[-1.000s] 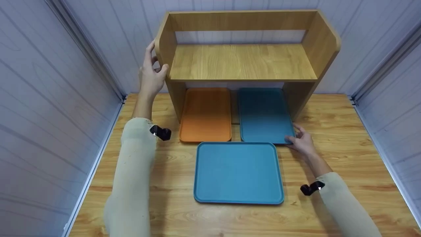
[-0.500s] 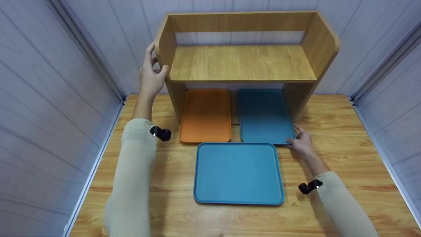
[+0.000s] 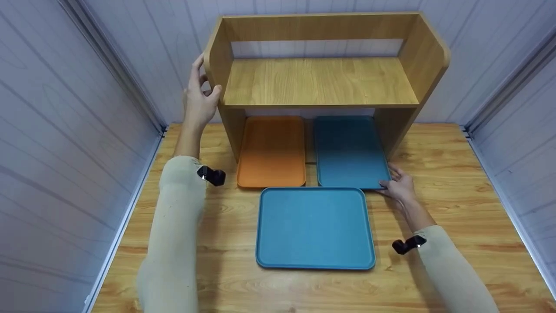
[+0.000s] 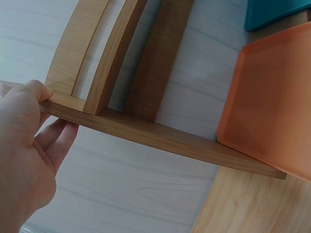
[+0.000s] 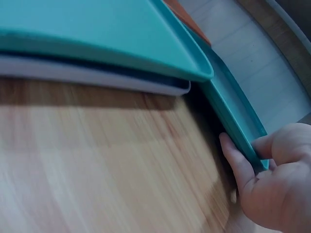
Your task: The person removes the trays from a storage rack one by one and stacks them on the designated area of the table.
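— What's the biggest thing on that wooden table?

— The wooden shelf unit, standing at the back against the wall panels. Its one board is bare, and two trays lie flat on the table under it, side by side.

— And the trays?

— The largest is a blue tray, out in front of the shelf, near the middle of the table. Behind it, reaching under the shelf, lie a darker blue tray on the right and an orange tray on the left. The front edges of those two sit just beside the back edge of the big one.

— What are the hands doing?

— The left hand is up at the shelf's left side panel: thumb hooked over the front edge, fingers spread along the outer face. The wrist view shows the thumb on the panel's edge and the fingers behind it.

— The right?

— The right hand is at the near right corner of the darker blue tray, pinching its rim. In the right wrist view the thumb lies on top of the rim and a finger under it, that corner raised a little off the table.
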